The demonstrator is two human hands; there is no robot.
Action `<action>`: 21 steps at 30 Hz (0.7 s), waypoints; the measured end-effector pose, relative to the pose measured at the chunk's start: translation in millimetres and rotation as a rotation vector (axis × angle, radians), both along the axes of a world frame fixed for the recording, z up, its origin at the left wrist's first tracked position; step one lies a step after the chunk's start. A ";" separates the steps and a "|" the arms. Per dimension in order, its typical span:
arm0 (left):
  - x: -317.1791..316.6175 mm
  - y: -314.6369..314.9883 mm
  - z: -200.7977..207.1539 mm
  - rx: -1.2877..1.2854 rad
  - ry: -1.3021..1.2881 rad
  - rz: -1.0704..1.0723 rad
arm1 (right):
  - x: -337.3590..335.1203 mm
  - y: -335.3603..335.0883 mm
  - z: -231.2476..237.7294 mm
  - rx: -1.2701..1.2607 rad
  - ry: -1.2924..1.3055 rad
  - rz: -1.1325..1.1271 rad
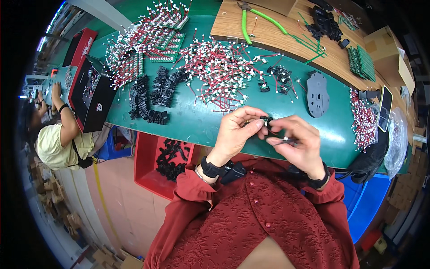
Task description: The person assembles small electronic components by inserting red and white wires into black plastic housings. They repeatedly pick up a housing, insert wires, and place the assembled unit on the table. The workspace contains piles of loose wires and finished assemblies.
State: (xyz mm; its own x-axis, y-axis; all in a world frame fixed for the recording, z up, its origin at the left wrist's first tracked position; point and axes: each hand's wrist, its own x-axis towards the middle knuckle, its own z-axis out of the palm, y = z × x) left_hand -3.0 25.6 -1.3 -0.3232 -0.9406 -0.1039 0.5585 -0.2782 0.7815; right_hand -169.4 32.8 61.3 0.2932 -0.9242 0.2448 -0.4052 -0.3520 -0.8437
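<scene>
My left hand (238, 131) pinches a small black plastic part (266, 120) between thumb and fingers, just over the table's near edge. Close beside it, my right hand (299, 138) is closed, its fingertips by the part. A thin dark tool (286, 141) lies in the right hand's grip; its kind is mostly hidden by the fingers. Red wire shows between the two hands. Beyond them spreads a heap of small white connectors with red and black wires (219, 74). A few black parts with wires (281, 78) sit to its right, near a grey mouse-shaped plate (317, 94).
Rows of black parts (150, 101) and wired green boards (168, 45) occupy the green table's left. Green-handled pliers (268, 21) rest on the wooden board behind. A red bin (145, 168) with black parts stands below. At far left, another person (60, 139) works.
</scene>
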 end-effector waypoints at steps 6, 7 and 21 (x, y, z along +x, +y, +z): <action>-1.2 1.0 4.2 0.019 -0.023 0.038 | -22.6 3.7 12.8 0.150 -0.033 -0.133; -1.8 0.8 4.3 0.020 -0.004 0.036 | -23.6 0.3 13.9 0.055 0.036 -0.132; -4.3 -1.9 6.3 0.056 -0.038 0.041 | -13.5 -14.5 7.3 -0.456 0.436 0.007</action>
State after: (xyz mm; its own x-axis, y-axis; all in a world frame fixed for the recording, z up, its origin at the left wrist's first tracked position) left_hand -7.4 23.6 4.9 -0.2794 -0.9454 -0.1678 0.5407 -0.2993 0.7862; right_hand -182.9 18.4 68.6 0.4604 -0.7531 0.4700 -0.6748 -0.6409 -0.3659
